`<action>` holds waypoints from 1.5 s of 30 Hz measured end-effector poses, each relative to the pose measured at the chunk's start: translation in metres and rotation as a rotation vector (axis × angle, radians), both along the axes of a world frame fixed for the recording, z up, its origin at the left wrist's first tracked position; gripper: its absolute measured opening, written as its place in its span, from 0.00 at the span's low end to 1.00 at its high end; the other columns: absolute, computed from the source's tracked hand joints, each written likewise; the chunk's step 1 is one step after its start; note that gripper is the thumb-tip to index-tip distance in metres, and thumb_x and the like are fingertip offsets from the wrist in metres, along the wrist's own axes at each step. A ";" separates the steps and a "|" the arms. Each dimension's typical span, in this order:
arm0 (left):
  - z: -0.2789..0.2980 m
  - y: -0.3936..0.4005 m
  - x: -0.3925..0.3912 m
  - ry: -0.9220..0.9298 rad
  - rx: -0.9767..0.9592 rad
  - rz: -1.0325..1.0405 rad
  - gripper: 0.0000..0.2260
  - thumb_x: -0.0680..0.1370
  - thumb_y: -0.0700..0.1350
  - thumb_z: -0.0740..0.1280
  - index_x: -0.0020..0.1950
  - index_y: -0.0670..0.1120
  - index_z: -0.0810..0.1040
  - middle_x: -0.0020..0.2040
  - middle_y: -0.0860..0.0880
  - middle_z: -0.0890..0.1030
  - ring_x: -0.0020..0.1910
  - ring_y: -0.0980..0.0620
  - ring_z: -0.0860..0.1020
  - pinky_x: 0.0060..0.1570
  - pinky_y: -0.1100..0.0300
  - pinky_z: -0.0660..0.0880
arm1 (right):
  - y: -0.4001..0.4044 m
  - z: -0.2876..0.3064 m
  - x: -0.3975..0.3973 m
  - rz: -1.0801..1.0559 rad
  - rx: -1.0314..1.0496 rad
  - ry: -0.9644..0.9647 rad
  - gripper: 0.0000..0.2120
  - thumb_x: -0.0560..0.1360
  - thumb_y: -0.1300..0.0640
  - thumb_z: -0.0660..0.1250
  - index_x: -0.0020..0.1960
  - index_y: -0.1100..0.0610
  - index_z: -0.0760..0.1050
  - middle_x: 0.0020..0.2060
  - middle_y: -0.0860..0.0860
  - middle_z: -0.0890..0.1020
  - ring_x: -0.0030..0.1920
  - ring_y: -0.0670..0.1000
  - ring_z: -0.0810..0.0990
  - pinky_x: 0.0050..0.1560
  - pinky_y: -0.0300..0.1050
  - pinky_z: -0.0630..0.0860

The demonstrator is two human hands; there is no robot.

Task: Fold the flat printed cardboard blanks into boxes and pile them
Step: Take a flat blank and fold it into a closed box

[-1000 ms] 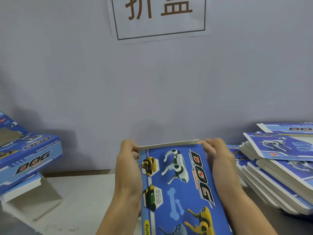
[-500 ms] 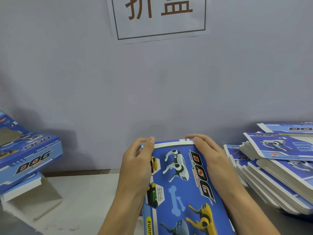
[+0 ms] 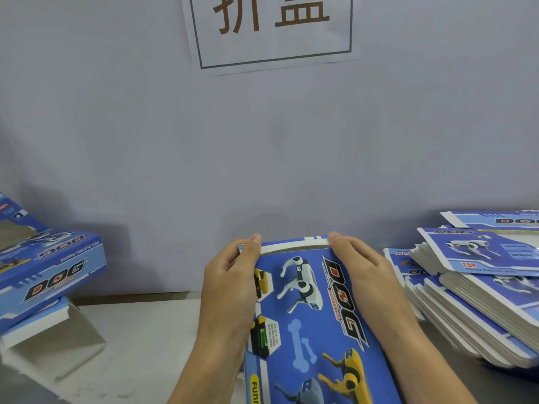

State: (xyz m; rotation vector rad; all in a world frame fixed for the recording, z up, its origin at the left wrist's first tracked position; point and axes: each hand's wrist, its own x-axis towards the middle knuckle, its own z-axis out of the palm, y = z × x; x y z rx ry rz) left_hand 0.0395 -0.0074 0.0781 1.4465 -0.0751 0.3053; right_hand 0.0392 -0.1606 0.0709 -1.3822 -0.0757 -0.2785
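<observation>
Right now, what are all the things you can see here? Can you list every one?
Cardboard blank: one, blue with robot-dog pictures, centre, held at its far end.
Stack of flat blanks: one pile, number unclear, blue and white, right side.
Folded boxes: at least two, blue, piled at left.
Paper sign: one, white with brown characters, on the wall.
Wall: grey, behind.
Table: pale grey, underneath.
Left hand: pinches the blank's far-left edge.
Right hand: lies on the far-right edge.
</observation>
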 end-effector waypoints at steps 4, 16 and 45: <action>-0.003 0.003 0.004 0.020 -0.012 -0.015 0.16 0.81 0.49 0.64 0.36 0.43 0.72 0.33 0.44 0.83 0.29 0.48 0.81 0.30 0.57 0.77 | -0.001 -0.001 -0.002 -0.006 0.024 -0.013 0.09 0.79 0.51 0.65 0.48 0.56 0.78 0.32 0.54 0.85 0.28 0.50 0.84 0.25 0.36 0.75; -0.001 0.002 0.002 -0.067 0.038 -0.067 0.15 0.82 0.42 0.57 0.40 0.45 0.80 0.38 0.43 0.85 0.36 0.44 0.84 0.33 0.52 0.80 | -0.002 0.005 -0.007 0.034 0.064 -0.084 0.15 0.79 0.59 0.63 0.38 0.50 0.82 0.34 0.56 0.85 0.29 0.51 0.83 0.25 0.40 0.78; 0.000 0.003 -0.005 -0.118 0.117 -0.100 0.10 0.70 0.52 0.73 0.36 0.46 0.83 0.36 0.42 0.85 0.32 0.43 0.85 0.28 0.56 0.81 | 0.000 -0.007 -0.002 0.073 0.055 -0.114 0.20 0.67 0.42 0.66 0.41 0.59 0.82 0.32 0.60 0.83 0.27 0.54 0.81 0.25 0.42 0.77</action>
